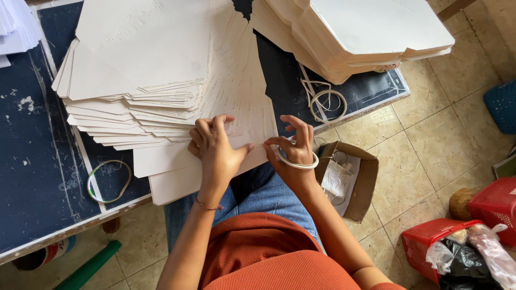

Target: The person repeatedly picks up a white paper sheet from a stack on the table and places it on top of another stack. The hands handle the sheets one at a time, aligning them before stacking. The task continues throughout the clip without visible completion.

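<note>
A fanned stack of white cardboard sheets (161,91) lies on a dark blue table (32,172), its near corner hanging over the edge above my lap. My left hand (215,147) presses on the near sheets, fingers curled over their edge. Beside it, my right hand (294,145) pinches the corner of the same sheets between thumb and forefinger. A white rubber band (299,164) is looped around that hand near the wrist. A second pile of white cardboard (365,35) sits at the table's far right.
Loose rubber bands (325,102) lie on the table near the right pile, and another band (109,181) at the left. An open cardboard box (363,182) with string stands on the tiled floor. Red plastic baskets (486,215) with bags are at the lower right.
</note>
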